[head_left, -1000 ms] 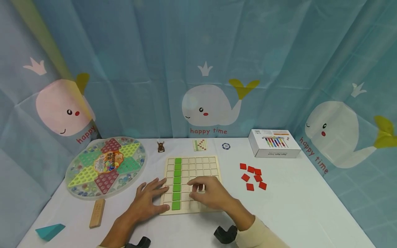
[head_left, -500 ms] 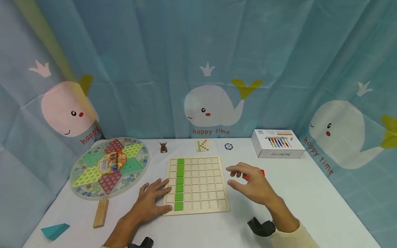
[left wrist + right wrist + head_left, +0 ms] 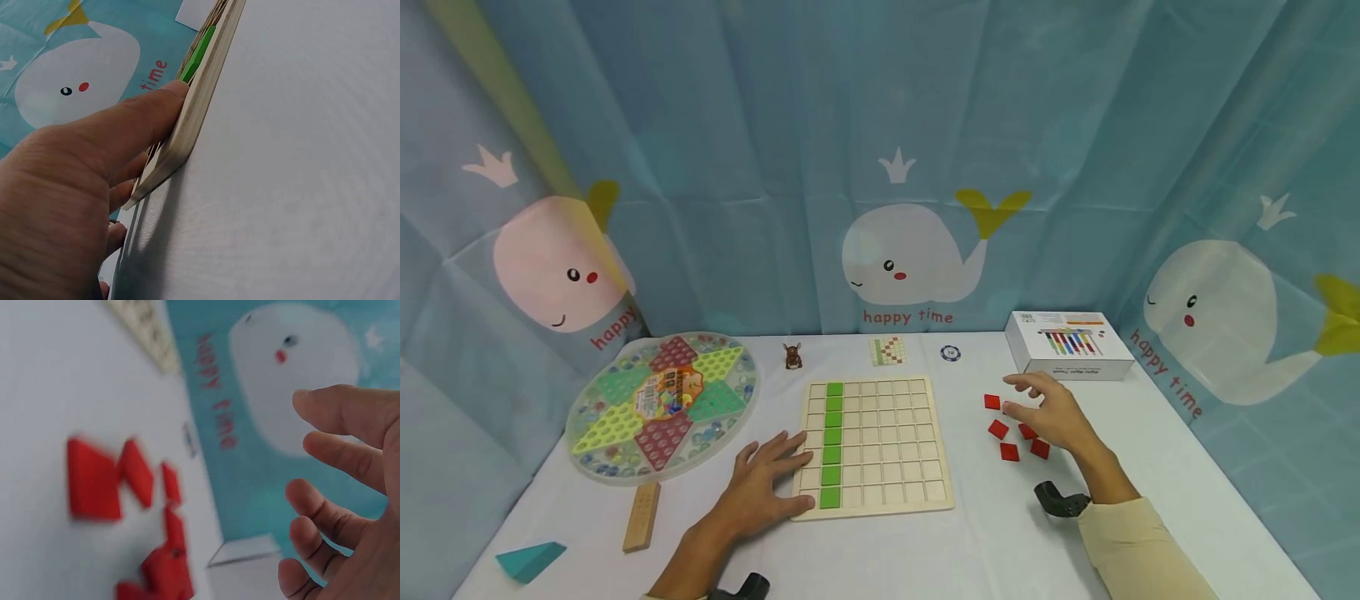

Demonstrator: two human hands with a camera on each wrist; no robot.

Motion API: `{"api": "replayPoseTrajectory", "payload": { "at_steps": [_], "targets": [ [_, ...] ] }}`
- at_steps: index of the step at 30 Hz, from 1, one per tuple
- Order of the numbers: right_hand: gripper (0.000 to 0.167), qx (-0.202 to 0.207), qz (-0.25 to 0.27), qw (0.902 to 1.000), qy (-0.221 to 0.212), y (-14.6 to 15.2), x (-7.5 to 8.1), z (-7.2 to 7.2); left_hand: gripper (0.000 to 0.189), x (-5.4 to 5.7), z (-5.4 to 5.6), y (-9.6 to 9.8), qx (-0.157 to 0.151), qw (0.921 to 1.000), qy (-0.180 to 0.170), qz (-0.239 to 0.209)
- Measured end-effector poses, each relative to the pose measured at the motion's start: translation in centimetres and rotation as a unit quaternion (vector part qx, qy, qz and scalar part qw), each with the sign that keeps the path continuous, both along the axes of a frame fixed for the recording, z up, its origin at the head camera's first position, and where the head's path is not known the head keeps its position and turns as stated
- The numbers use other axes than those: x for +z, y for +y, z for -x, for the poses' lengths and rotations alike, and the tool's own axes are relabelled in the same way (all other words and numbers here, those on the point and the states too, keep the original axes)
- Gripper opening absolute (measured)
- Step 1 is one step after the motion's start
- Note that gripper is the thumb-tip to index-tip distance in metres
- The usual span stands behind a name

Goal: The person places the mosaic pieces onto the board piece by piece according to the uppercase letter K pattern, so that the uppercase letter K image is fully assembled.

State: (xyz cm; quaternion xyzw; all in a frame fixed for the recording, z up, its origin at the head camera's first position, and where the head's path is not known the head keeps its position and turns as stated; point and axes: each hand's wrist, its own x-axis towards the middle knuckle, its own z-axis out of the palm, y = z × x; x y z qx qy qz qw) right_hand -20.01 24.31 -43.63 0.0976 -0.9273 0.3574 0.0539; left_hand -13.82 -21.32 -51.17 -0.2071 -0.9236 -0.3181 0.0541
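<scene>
Centrally, the squarish, pale wooden board (image 3: 891,452) lies flat on my worktop (image 3: 992,533), grooved into cells, one column filled with green tiles (image 3: 832,436). My left hand (image 3: 758,492), fingers spread, rests on the board's left edge; my right hand (image 3: 1057,415), fingers parted, hovers above loose red tiles (image 3: 997,429). The left wrist view alone shows the board's rounded corner and thick side.

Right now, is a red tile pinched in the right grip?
No, the right wrist view shows the right grip with nothing between thumb and fingers, apart from the red tiles.
</scene>
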Motion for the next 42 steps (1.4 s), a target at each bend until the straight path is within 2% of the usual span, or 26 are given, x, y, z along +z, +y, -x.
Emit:
{"api": "replayPoseTrajectory", "payload": {
  "at_steps": [5, 11, 16, 25, 28, 34, 42],
  "targets": [
    [0.044, -0.008, -0.015, 0.9984, -0.055, 1.3, -1.7, 1.7, 0.068, 0.1, 0.0, 0.0, 0.001, 0.9999, -0.015, 0.003],
    [0.044, -0.008, -0.031, 0.9956, -0.088, 1.7, -3.1, 3.2, 0.067, 0.1, 0.0, 0.0, -0.002, 0.9999, -0.010, 0.002],
    [0.042, -0.011, -0.051, 0.9924, -0.111, 1.4, -3.8, 4.4, 0.066, 0.1, 0.0, 0.0, -0.006, 1.0000, 0.005, 0.000],
    [0.031, -0.016, -0.074, 0.9853, -0.153, 0.9, -3.9, 5.5, 0.067, 0.0, 0.1, 0.0, -0.007, 1.0000, 0.000, 0.002],
    [0.027, -0.012, -0.074, 0.9871, -0.142, 0.9, -4.0, 5.5, 0.066, 0.0, 0.0, 0.0, -0.005, 1.0000, -0.001, -0.001],
    [0.027, -0.019, -0.037, 0.9932, -0.109, 1.0, -3.6, 4.9, 0.065, 0.0, 0.0, 0.0, -0.003, 1.0000, 0.008, -0.002],
    [0.036, -0.045, -0.003, 0.9963, -0.073, 0.4, -1.8, 4.1, 0.067, 0.1, 0.0, 0.0, -0.004, 1.0000, -0.007, -0.001]
  ]
}}
